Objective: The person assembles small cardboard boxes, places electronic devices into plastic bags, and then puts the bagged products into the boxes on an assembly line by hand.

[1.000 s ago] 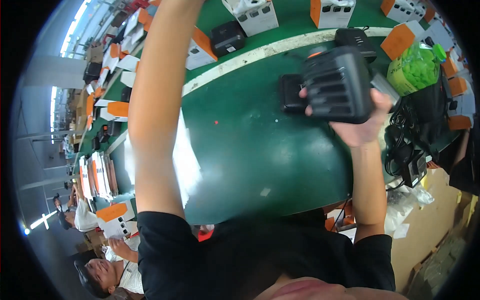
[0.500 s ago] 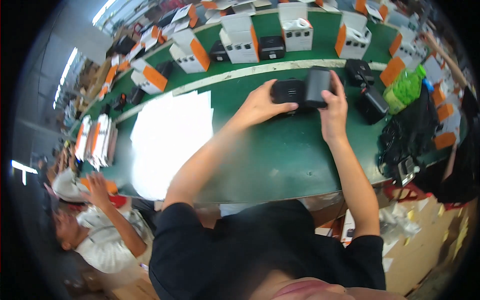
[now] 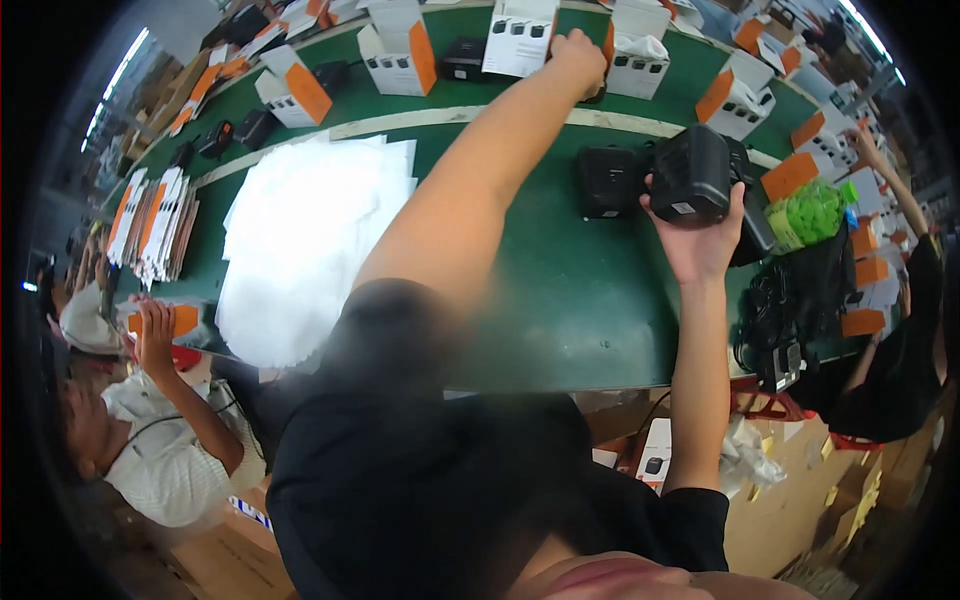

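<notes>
My right hand [image 3: 700,235] grips a black box-shaped device [image 3: 692,170] from below, holding it upright above the green table; a small white label shows on its lower edge. To its left a second black device [image 3: 607,183] lies on the table. My left arm stretches far forward over the pale strip. There my left hand [image 3: 580,62] is closed over a dark device [image 3: 597,92] between two open white-and-orange cartons, the left carton [image 3: 520,38] and the right carton [image 3: 638,62]. The hand hides most of that device.
White sheets [image 3: 310,220] lie stacked to the left, with flattened cartons [image 3: 155,220] beyond. A green-capped bottle [image 3: 808,212] and black cables [image 3: 765,310] are at the right. Open cartons line the far side. One co-worker [image 3: 165,440] sits at the left, another [image 3: 895,350] at the right.
My left hand has left the device at the table's middle and reached far forward between the cartons. My right hand has moved right with its device, turning it.
</notes>
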### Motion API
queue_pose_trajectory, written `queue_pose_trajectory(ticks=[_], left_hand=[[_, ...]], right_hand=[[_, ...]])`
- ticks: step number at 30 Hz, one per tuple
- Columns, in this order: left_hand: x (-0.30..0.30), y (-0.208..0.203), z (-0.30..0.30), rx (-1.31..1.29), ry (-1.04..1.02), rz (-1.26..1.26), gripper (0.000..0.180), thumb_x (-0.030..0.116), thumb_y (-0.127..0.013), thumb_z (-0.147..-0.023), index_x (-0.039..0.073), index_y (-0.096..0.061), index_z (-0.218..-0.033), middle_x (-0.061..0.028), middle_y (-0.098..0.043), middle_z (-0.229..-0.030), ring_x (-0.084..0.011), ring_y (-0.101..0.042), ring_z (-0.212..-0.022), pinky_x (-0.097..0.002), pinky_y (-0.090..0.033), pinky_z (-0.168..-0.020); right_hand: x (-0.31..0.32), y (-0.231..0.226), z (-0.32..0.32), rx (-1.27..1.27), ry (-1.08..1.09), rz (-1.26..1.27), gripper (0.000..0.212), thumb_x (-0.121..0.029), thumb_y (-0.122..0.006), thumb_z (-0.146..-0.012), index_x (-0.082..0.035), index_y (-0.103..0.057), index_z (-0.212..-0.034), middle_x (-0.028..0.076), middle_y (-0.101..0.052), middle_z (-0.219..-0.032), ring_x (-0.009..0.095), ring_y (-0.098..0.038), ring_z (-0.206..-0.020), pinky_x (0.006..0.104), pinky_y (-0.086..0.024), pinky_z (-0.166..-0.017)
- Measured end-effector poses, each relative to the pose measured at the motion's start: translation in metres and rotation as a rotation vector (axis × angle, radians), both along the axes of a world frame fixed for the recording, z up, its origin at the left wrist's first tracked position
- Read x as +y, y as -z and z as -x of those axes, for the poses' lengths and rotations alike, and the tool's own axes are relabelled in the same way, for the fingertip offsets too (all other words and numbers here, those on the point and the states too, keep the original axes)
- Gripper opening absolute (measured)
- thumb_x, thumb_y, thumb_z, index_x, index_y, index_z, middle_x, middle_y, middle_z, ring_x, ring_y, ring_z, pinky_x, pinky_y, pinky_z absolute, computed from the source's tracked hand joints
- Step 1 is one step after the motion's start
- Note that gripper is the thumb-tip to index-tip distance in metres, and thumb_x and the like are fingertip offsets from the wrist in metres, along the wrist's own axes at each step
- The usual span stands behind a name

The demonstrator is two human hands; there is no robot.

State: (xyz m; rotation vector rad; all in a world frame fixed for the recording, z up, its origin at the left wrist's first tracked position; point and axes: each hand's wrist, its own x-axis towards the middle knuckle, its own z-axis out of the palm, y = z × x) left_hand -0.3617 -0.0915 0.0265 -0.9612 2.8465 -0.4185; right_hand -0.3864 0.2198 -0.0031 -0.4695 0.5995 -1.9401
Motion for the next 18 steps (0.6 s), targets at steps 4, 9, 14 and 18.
queue_pose_trajectory(ticks=[4,9,14,18], left_hand=[[0.0,-0.008,0.0,0.016,-0.01,-0.255,0.084,0.024,-0.09,-0.06,0.004,-0.052,-0.132,-0.018,-0.063,-0.131,-0.0356,-0.059,-0.123,-0.0494,-0.045,-0.099],[0.024,-0.028,-0.026,0.115,0.182,-0.167,0.088,0.034,-0.09,-0.062,-0.001,-0.049,-0.131,-0.0221,-0.063,-0.124,-0.0368,-0.061,-0.117,-0.046,-0.052,-0.098],[0.056,-0.066,-0.117,0.302,0.321,-0.158,0.079,0.04,-0.083,-0.068,-0.004,-0.053,-0.126,-0.0242,-0.062,-0.121,-0.0406,-0.059,-0.114,-0.046,-0.052,-0.096],[0.086,-0.059,-0.2,0.298,0.258,-0.371,0.084,0.029,-0.086,-0.068,0.001,-0.049,-0.137,-0.0215,-0.058,-0.125,-0.0381,-0.054,-0.118,-0.0424,-0.046,-0.103]], right_hand=[[0.001,-0.016,-0.011,-0.031,-0.101,0.104,0.082,-0.073,-0.047,-0.093,-0.01,-0.047,-0.145,0.017,-0.054,-0.137,0.036,-0.056,-0.111,0.0428,-0.05,-0.082],[-0.004,0.001,0.001,-0.147,-0.316,0.222,0.078,-0.072,-0.039,-0.096,-0.009,-0.05,-0.141,0.015,-0.059,-0.13,0.035,-0.06,-0.1,0.0398,-0.052,-0.074],[0.005,-0.009,0.003,-0.046,-0.045,0.082,0.06,-0.054,-0.04,-0.104,-0.008,-0.051,-0.141,0.014,-0.06,-0.133,0.036,-0.059,-0.116,0.0443,-0.052,-0.086],[0.005,-0.024,-0.002,-0.023,0.034,0.012,0.052,-0.046,-0.047,-0.105,-0.007,-0.052,-0.14,0.011,-0.061,-0.133,0.031,-0.058,-0.123,0.0473,-0.05,-0.096]])
